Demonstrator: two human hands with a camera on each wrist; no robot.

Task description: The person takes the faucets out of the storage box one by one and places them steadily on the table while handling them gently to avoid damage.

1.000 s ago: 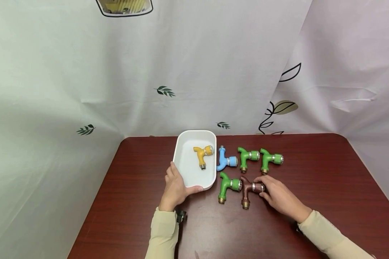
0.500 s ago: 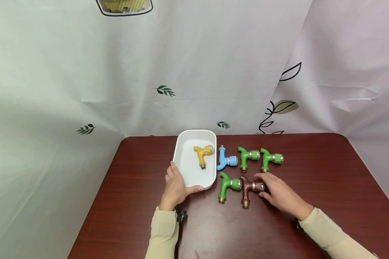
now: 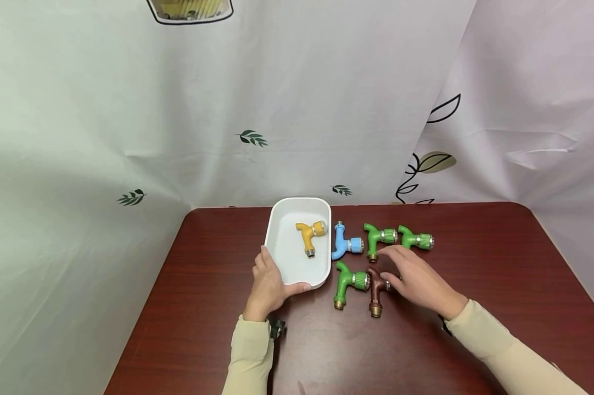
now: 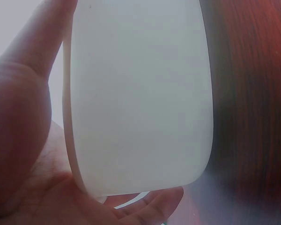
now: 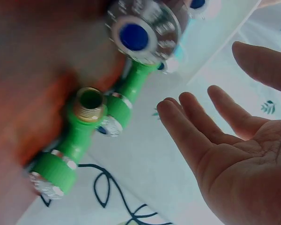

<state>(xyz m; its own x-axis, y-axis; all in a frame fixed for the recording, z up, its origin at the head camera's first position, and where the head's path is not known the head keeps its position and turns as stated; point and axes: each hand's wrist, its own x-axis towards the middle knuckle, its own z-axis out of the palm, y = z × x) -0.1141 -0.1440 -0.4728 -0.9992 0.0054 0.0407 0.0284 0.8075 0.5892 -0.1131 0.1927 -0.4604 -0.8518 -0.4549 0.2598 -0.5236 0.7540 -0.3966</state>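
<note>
My left hand (image 3: 266, 289) holds the near left corner of a white tray (image 3: 297, 271), thumb along its near end and fingers on its left side. Inside the tray lies a yellow tap (image 3: 308, 237). My right hand (image 3: 420, 278) hovers over the brown tap (image 3: 375, 296), partly covering its knob. Its fingers (image 5: 192, 133) are spread and hold nothing in the right wrist view. Left of the brown tap lies a green tap (image 3: 343, 282). Behind are a blue tap (image 3: 341, 244), another green tap (image 3: 373, 238) and a far right green tap (image 3: 412, 239), partly hidden by the hand.
Everything stands on a dark red wooden table (image 3: 203, 296). A whitish curtain (image 3: 297, 109) with leaf prints hangs behind the table's back edge. The blue tap lies right beside the tray's right wall.
My right hand has moved left and away from me, off the brown tap's knob and towards the green taps behind. The left hand, tray and taps have stayed put.
</note>
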